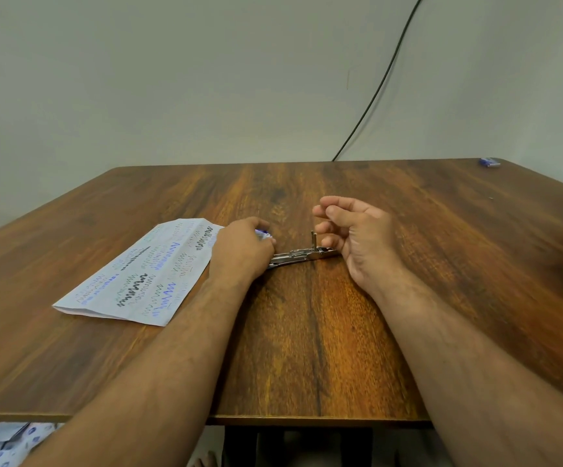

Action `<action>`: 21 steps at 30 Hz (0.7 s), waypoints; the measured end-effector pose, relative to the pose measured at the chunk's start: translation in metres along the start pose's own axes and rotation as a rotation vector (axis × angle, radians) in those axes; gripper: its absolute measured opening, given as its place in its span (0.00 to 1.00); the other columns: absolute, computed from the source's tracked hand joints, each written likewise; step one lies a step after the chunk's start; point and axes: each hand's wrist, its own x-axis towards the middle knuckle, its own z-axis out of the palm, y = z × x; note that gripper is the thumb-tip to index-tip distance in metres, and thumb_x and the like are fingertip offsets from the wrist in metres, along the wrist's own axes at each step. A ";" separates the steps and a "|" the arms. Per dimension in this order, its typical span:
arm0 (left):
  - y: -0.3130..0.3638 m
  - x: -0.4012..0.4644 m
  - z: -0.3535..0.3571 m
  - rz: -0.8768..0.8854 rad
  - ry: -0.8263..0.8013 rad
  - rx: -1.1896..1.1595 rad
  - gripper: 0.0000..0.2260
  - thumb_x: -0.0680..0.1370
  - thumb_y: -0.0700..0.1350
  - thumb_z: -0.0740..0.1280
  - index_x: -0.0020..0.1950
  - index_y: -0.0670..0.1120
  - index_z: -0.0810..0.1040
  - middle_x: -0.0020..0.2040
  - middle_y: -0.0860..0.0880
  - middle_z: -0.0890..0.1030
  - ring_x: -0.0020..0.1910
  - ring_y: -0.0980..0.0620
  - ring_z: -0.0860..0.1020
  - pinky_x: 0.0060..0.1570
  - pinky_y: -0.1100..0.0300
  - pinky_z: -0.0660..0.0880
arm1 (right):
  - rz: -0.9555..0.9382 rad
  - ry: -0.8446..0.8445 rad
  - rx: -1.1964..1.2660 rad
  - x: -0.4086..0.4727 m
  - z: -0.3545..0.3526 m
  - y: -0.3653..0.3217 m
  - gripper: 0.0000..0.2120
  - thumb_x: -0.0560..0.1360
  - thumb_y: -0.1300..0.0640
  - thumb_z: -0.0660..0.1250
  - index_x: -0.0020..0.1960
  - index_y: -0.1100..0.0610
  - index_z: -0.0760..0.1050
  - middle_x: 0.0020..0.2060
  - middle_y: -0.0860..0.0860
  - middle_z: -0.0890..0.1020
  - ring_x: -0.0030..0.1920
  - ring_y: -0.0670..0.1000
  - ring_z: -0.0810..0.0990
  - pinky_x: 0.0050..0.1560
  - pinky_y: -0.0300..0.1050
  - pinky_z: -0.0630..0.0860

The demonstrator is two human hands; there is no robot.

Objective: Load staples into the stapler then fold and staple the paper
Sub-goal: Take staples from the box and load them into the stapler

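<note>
Both hands at the stapler: left clamps its end, right hovers loosely curled, perhaps pinching staples; seat them squarely.

- Two hands: left hand, right hand
- One stapler
- One folded paper
- One small blue box, at two o'clock
- One table
- One black cable

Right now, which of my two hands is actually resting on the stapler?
The left hand, pressed down over the stapler's left end beside the paper. The right hand hovers loosely curled above its other end.
</note>
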 end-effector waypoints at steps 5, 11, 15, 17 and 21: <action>0.004 -0.002 -0.002 0.090 0.115 -0.179 0.14 0.72 0.48 0.75 0.58 0.53 0.81 0.57 0.49 0.81 0.51 0.54 0.80 0.52 0.58 0.76 | 0.030 -0.034 0.040 0.002 0.000 0.002 0.12 0.79 0.71 0.60 0.47 0.61 0.81 0.34 0.54 0.80 0.26 0.47 0.75 0.21 0.38 0.70; 0.013 -0.007 -0.006 0.129 0.070 -0.577 0.19 0.63 0.55 0.81 0.53 0.59 0.85 0.54 0.50 0.84 0.51 0.52 0.84 0.57 0.50 0.81 | 0.017 0.072 -0.030 0.005 -0.003 0.007 0.15 0.71 0.70 0.52 0.34 0.62 0.75 0.25 0.52 0.63 0.18 0.45 0.59 0.21 0.32 0.51; 0.018 -0.012 -0.012 0.117 0.039 -0.763 0.09 0.72 0.47 0.78 0.52 0.54 0.87 0.58 0.47 0.84 0.59 0.51 0.82 0.57 0.56 0.80 | -0.042 0.093 -0.162 0.004 -0.004 0.009 0.13 0.70 0.67 0.58 0.32 0.62 0.78 0.22 0.51 0.63 0.17 0.44 0.58 0.21 0.35 0.54; 0.022 -0.014 -0.013 0.100 0.010 -0.897 0.06 0.78 0.41 0.72 0.53 0.48 0.86 0.57 0.44 0.85 0.55 0.50 0.84 0.52 0.61 0.81 | -0.072 0.091 -0.285 0.006 -0.005 0.012 0.14 0.69 0.57 0.63 0.29 0.57 0.82 0.19 0.45 0.66 0.19 0.44 0.61 0.25 0.40 0.58; 0.023 -0.018 -0.015 0.048 -0.082 -1.008 0.08 0.78 0.35 0.70 0.54 0.43 0.85 0.51 0.43 0.86 0.49 0.51 0.86 0.49 0.61 0.82 | -0.092 0.006 -0.432 0.004 -0.005 0.013 0.17 0.69 0.41 0.70 0.32 0.53 0.84 0.16 0.40 0.70 0.18 0.42 0.67 0.31 0.43 0.59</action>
